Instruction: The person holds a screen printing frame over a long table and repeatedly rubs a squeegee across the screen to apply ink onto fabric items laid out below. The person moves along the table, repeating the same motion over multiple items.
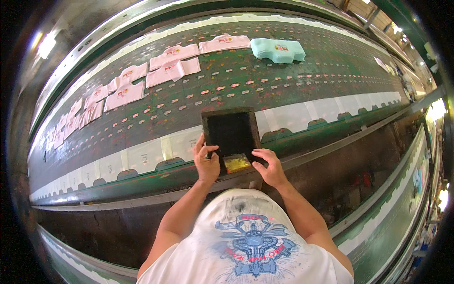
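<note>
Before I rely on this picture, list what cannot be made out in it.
Head view: part of the long dark-green tabletop, hidden by the black square frame.
Head view: whether the bare left hand and bare right hand grip or only rest on it; their palms face away.
Head view: prints on the leftmost pink cloth pieces, too small.
Head view: the wearer's legs, hidden by the white printed T-shirt.
</note>
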Available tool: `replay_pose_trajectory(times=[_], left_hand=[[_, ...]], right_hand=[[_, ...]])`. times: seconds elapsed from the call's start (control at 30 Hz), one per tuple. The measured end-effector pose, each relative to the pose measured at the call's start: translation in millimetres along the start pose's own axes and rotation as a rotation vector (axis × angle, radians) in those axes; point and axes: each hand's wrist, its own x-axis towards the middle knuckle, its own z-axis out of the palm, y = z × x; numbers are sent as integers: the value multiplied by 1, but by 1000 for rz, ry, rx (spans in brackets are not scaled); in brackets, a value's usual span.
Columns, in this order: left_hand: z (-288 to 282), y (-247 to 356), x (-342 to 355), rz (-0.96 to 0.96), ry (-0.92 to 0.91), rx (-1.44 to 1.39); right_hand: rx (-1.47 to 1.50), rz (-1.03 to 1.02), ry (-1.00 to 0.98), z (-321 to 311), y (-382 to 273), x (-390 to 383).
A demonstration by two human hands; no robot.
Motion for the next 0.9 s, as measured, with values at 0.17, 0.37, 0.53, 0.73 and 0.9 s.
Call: replay_pose_trajectory(times=[0.17,0.37,0.53,0.73,0.9], left_hand=[[66,-6,-12,-124,13,-96],[85,-11,-16,-236,24,-213],[87,-6,-14,-325,34,-351],[82,-3,-13,-378,37,-381],[82,-8,-11,-370,34,-398]], right_hand=[[-36,-48,-17,-64,36,4],[-110,-213,-65,-100,52,12],[-156,-377,-189,-103,38,20],[-218,-489,-377,-84,18,31],[-290,-507,-497,-64,10,47]])
